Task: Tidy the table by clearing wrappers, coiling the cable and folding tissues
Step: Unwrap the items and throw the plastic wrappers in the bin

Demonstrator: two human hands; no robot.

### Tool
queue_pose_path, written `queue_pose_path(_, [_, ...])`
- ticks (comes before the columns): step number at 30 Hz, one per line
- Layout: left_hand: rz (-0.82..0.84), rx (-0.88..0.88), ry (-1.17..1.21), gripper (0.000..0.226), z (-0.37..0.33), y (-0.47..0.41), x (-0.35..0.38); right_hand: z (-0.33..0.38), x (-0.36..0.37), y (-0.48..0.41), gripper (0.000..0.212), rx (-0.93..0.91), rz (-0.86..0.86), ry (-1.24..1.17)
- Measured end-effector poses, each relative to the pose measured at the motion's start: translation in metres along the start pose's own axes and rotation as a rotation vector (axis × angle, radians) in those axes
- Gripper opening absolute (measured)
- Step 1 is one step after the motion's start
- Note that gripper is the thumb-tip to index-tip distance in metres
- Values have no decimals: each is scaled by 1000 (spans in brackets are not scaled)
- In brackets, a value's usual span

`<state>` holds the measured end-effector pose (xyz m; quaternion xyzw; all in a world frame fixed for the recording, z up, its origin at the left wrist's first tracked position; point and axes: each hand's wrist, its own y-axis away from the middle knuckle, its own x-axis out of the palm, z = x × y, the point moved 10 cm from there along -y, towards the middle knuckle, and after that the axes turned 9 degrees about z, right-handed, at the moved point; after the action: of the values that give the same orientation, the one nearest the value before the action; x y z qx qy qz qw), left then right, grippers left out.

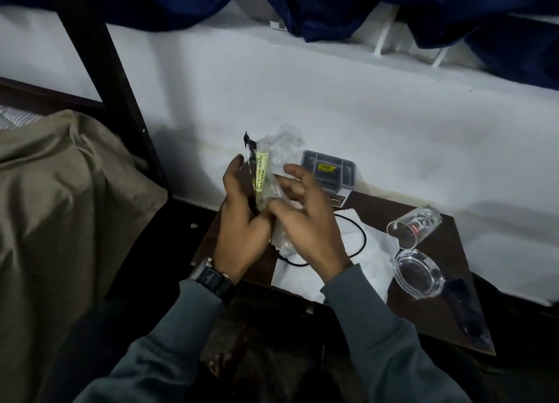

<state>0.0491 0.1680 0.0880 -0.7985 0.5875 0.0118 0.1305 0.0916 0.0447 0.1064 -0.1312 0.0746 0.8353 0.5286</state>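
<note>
The wrapper (272, 166) stands upright above the table (438, 299), held between both hands: the left hand (239, 218) cradles its back, the right hand (302, 221) pinches its lower end with its other fingers splayed, and the cable (365, 237) lies below, nearer the right.

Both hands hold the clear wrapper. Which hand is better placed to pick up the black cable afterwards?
Probably the right hand: it is over the black cable lying on the tissues, while the left hand holds the wrapper near the left edge of the table, farther from the loop.
</note>
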Motion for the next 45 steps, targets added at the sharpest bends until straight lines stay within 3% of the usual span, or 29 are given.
queue_pose_path(4, [101,-28,139,87,-9,9,29,-7,-19,4,79,77,1,-65])
queue_pose_path(10, [317,106,128,113,-31,25,82,-18,-67,13,28,12,-152,-150])
queue_pose_path(14, [412,126,101,119,-37,27,118,-34,-107,27,22,8,-310,-231])
queue_pose_path(19, [440,85,241,117,-38,24,155,-57,-153,47,9,78,-458,-273])
queue_pose_path(24, [435,102,313,101,-50,21,196,-61,-216,77,20,43,-610,-168])
queue_pose_path(26, [456,138,249,94,-59,24,218,-65,-242,89,25,43,-651,-83])
queue_pose_path(29, [485,238,133,79,-71,33,260,-82,-289,117,55,114,-765,-3])
queue_pose_path(37, [675,395,-320,70,-65,64,374,-117,-416,211,3,95,-1012,90])
queue_pose_path(41, [809,450,-603,54,-56,64,432,-159,-465,244,11,145,-1091,124])
queue_pose_path(45, [952,473,-838,44,-32,58,485,-216,-487,258,14,259,-1054,162])
